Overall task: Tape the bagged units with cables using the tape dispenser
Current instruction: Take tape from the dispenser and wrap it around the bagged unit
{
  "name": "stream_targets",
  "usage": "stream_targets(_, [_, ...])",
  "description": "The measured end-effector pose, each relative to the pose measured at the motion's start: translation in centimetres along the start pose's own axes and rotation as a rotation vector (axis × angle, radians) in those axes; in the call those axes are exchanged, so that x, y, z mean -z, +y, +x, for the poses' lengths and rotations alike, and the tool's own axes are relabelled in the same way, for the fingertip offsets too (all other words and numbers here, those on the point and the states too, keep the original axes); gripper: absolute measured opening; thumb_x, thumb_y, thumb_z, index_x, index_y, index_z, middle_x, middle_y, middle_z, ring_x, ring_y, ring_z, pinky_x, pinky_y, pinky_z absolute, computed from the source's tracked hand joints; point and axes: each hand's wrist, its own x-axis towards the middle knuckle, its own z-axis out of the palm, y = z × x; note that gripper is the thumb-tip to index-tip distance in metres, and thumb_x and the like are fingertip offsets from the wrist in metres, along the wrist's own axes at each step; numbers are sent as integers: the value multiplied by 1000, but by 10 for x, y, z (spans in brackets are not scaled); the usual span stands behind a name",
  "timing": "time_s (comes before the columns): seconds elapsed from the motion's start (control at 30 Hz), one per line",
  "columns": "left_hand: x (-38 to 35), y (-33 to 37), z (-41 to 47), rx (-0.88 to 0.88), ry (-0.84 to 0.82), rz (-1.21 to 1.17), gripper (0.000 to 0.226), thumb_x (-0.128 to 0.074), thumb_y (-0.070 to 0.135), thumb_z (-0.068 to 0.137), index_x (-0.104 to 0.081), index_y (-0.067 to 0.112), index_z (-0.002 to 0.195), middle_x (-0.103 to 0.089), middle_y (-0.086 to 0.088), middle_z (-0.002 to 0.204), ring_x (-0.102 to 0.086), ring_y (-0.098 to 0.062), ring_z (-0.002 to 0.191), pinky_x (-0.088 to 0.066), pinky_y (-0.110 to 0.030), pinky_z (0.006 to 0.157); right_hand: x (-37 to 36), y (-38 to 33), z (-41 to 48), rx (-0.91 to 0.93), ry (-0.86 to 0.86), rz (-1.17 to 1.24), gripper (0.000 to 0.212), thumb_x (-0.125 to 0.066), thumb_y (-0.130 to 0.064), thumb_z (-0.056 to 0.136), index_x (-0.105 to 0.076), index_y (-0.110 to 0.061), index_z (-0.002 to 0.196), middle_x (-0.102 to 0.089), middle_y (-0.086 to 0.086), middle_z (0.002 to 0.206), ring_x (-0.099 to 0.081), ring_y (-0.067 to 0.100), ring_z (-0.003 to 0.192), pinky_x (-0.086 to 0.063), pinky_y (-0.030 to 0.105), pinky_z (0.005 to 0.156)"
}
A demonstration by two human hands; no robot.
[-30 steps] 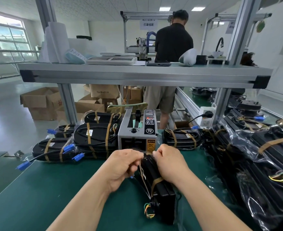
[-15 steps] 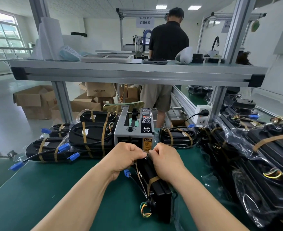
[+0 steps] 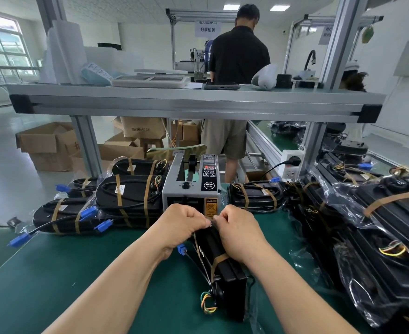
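GEMI and CAUTION on the tape dispenser (image 3: pixel 191 189); left hand (image 3: pixel 183 225) and right hand (image 3: pixel 238 231) pinch a tape strip (image 3: pixel 210 220) over the black, brown-banded bagged unit (image 3: pixel 232 285).

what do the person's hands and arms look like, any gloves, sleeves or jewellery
The left hand and right hand are bare: no gloves, no rings on the visible fingers. Both forearms are bare too, with no sleeve, watch or wristband in view.

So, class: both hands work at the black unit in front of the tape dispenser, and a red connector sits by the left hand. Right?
Not quite. The head view shows the connector by the left hand is blue, not red; the rest holds.
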Motion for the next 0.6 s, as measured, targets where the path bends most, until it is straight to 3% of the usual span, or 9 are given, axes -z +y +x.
stream_targets(0.17, [-2,-6,2,-9,38,1,23,-72,6,85,-65,10,64,-53,12,42,-46,5,35,-35,-7,39,-1,0,0,4,3,-4,26,-49,-39,100,-48,-27,77,-63,2,94,-58,24,89,-45,36,75])
stream_targets(0.3, [-2,-10,3,-19,89,37,21,-77,12,81,-67,14,63,-62,10,54,-56,5,49,-42,-10,48,-2,0,1,11,6,-17,26,-48,-39,101,-47,-27,78,-60,-1,91,-57,23,88,-43,35,73])
stream_targets(0.4, [-5,-14,2,-8,186,99,16,-80,21,78,-65,16,75,-63,6,68,-56,-6,63,-42,-17,54,-3,1,2,3,9,-17,26,-49,-39,100,-47,-28,76,-59,-3,88,-56,22,86,-42,35,72])
stream_targets(0.5, [-11,-21,-1,48,257,49,24,-79,30,78,-63,14,89,-63,2,79,-54,-9,67,-40,-14,46,-3,1,2,9,23,-1,27,-49,-37,100,-46,-28,75,-57,-5,85,-55,20,84,-43,34,72])
stream_targets(0.6, [-19,-24,-2,88,310,-108,22,-77,29,81,-64,11,85,-60,2,71,-49,-9,58,-34,-11,37,-3,-1,1,31,26,-17,27,-49,-36,101,-45,-28,75,-61,-2,90,-57,21,86,-47,37,76])
